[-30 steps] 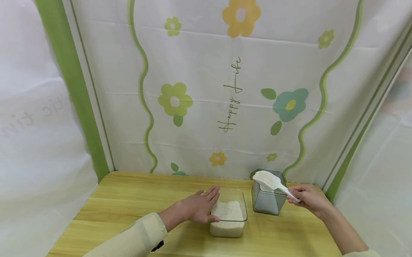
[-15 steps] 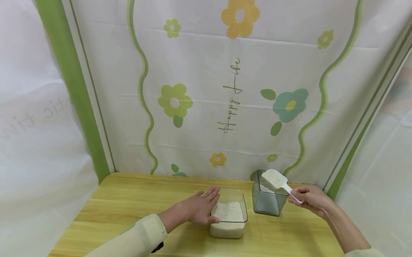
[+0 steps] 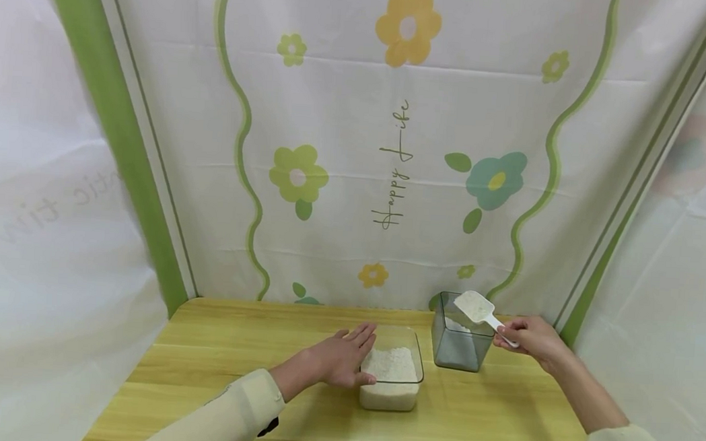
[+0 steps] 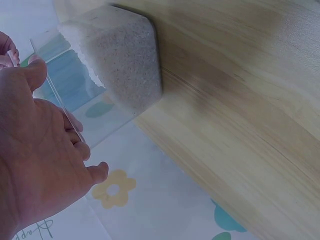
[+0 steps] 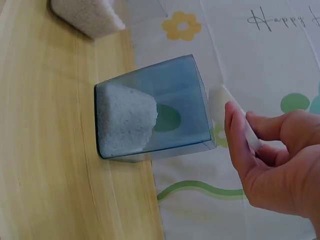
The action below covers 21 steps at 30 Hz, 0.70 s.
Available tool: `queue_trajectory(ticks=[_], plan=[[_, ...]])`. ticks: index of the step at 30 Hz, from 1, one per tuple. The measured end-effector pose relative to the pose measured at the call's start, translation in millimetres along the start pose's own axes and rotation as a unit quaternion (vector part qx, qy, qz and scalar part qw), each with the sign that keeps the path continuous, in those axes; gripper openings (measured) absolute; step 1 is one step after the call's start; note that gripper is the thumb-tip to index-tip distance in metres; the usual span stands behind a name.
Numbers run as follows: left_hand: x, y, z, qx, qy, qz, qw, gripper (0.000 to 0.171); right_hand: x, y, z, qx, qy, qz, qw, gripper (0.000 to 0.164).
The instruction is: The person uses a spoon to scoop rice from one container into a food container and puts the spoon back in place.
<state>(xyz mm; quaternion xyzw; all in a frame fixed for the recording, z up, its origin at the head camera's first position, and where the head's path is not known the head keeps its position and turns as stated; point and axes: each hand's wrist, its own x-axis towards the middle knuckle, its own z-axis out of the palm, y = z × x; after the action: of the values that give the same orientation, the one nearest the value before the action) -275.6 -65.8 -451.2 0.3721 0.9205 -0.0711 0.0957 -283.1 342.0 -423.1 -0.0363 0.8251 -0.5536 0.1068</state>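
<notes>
My right hand pinches the handle of a white scoop loaded with pale, flour-like powder. The scoop is above the mouth of a tinted grey-blue square container. Through that container's wall, more powder shows in its lower part. My left hand rests with extended fingers at the left rim of a clear square container. Pale, grainy powder fills the lower part of this one. In the left wrist view, the thumb and fingers lie along its rim, palm facing the opening.
Both containers stand on a wood-grain table, the tinted one farther back and to the right. Behind the table hangs a white flowered curtain, with further white sheets at both sides.
My right hand has shifted the scoop slightly right over the tinted container. The powder in it looks flatter than the earlier heap. My left hand stays at the clear container's rim.
</notes>
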Motion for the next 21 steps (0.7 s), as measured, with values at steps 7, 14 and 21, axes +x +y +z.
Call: queue_trajectory(ticks=[7,14,21], plan=[[0.0,0.1,-0.6,-0.002,0.002,0.002,1.0000,0.085,-7.8,-10.0,9.9,-0.097,0.046,-0.004,0.994,0.025],[0.6,0.4,0.2,-0.010,0.000,0.005,0.9999,0.085,-8.1,-6.8,12.4,-0.123,0.076,-0.016,0.989,0.021],[1.5,-0.6,1.4,-0.009,-0.001,0.003,1.0000,0.084,-4.2,-2.5,18.9,-0.284,0.139,-0.071,0.946,0.018]])
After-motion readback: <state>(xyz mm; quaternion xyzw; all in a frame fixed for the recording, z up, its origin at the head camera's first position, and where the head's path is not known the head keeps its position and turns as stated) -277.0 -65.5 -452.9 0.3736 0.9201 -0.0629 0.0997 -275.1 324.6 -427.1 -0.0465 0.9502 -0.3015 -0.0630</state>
